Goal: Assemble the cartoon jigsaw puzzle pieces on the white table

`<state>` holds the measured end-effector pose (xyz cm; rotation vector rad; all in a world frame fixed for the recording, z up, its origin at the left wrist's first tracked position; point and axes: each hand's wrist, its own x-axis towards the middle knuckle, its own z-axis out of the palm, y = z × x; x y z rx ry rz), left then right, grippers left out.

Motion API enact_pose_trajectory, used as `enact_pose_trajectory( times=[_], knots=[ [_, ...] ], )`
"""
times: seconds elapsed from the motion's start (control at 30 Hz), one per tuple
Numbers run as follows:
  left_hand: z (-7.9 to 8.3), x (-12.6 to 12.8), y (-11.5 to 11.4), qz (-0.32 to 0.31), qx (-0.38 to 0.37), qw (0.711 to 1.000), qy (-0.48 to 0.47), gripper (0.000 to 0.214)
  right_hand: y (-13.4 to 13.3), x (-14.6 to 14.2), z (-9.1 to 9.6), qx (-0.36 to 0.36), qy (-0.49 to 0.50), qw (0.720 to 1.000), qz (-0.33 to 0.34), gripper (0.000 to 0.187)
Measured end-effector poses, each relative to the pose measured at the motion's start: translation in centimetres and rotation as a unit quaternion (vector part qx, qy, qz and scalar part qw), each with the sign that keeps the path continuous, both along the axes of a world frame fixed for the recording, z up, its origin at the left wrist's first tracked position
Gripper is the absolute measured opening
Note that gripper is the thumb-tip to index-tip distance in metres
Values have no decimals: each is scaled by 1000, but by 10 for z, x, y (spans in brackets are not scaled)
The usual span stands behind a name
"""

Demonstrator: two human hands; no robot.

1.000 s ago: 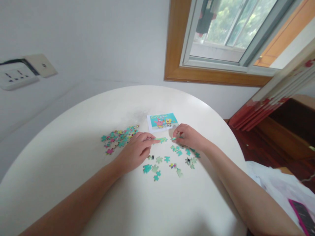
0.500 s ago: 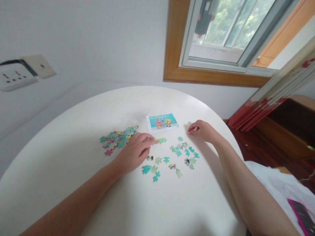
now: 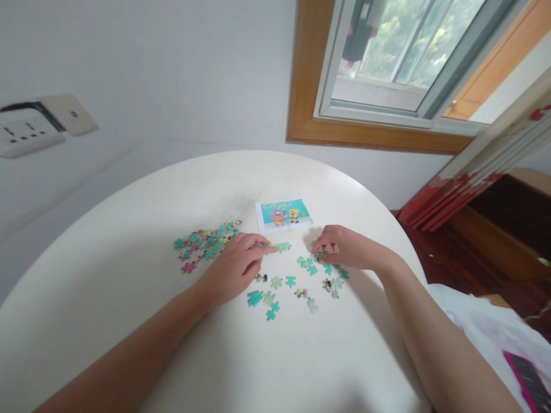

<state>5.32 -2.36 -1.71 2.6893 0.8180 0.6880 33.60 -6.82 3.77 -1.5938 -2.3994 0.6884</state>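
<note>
My left hand (image 3: pixel 243 258) lies on the table with its index finger stretched over a joined green-and-teal puzzle strip (image 3: pixel 283 246). Its palm hides the strip's left part. To its left is a heap of loose puzzle pieces (image 3: pixel 206 246). My right hand (image 3: pixel 340 244) reaches down over a cluster of puzzle pieces (image 3: pixel 306 263), thumb and fingers bent and apart, tips at a grey piece (image 3: pixel 318 257). Whether it touches that piece is hard to see. Nearer to me lie several scattered pieces, among them a teal one (image 3: pixel 255 297) and a pale green one (image 3: pixel 312 305).
Behind the hands lies a picture card (image 3: pixel 284 215) with cartoon figures. The round white table (image 3: pixel 206 355) meets the wall at the back. A window (image 3: pixel 383 63), a curtain (image 3: pixel 465 178) and a wall socket (image 3: pixel 28 131) surround it. At right is a pink-edged phone-like object (image 3: pixel 527 376) on white cloth.
My right hand has moved left and towards me, from beside the picture card down onto the piece cluster. My left hand stays in place on the strip.
</note>
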Motion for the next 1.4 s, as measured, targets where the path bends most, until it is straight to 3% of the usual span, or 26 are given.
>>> enact_pose_trajectory(
  times=[0.27,0.5,0.83,1.07,1.4],
  knots=[
    [-2,-1,0,-3,0,1000,-8,42,1,0,-3,9,27,999,-22,20],
    [-1,-1,0,-1,0,1000,-9,42,-1,-4,-4,-43,52,997,-32,22],
    [-1,-1,-1,0,-9,1000,-3,43,14,-16,-22,69,142,986,-56,35],
    [0,0,-2,4,-13,1000,-4,43,19,-29,-29,99,128,985,-61,29],
    [-1,-1,-2,7,-12,1000,-2,43,23,-26,-35,104,129,985,-47,26]
  ],
)
